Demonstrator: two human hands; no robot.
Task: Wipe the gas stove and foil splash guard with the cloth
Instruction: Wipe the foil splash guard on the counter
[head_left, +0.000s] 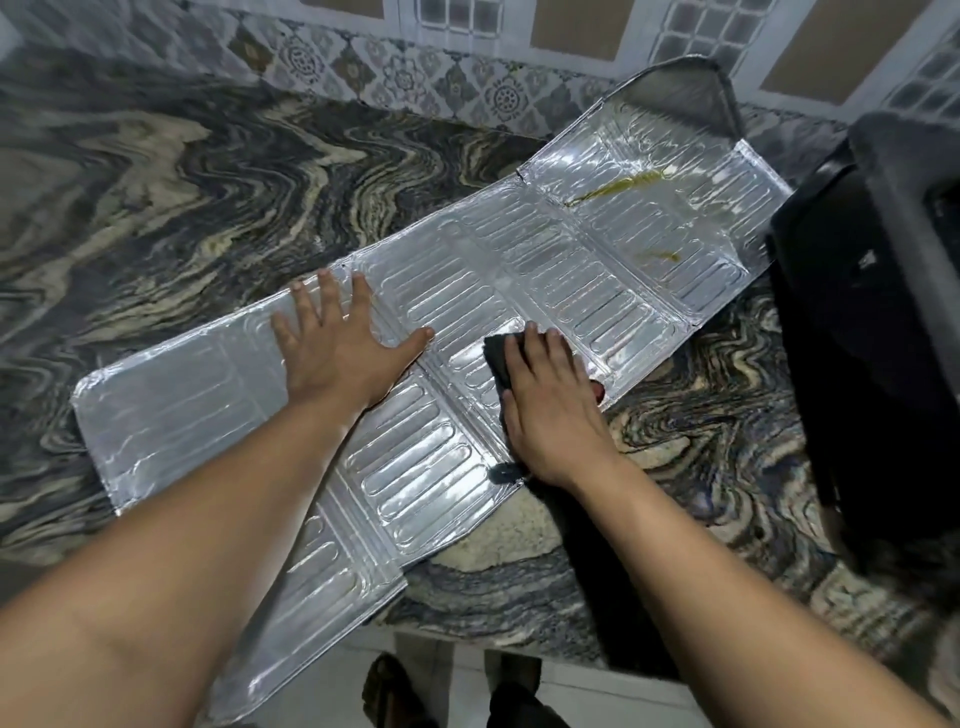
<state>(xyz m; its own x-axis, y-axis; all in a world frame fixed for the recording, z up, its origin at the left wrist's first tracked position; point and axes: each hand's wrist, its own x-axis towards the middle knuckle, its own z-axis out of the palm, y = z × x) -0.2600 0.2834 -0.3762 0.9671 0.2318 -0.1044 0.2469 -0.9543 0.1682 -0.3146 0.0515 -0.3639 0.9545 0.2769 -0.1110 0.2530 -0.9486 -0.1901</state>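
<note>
The silver foil splash guard (519, 280) lies unfolded flat across the marbled counter, its near end hanging over the counter's front edge. My left hand (340, 345) presses on its middle panel with fingers spread and straight. My right hand (553, 415) lies flat on a dark cloth (498, 358), pressing it onto the foil near the guard's right edge. Yellow-green smears (618, 188) mark the far right panel. The black gas stove (872, 332) stands at the right, beside the guard's far end.
The grey and cream marbled counter (182, 197) stretches left and behind the guard. A patterned tile wall (405, 78) rises at the back. Below the counter's front edge I see the floor and my feet (395, 691).
</note>
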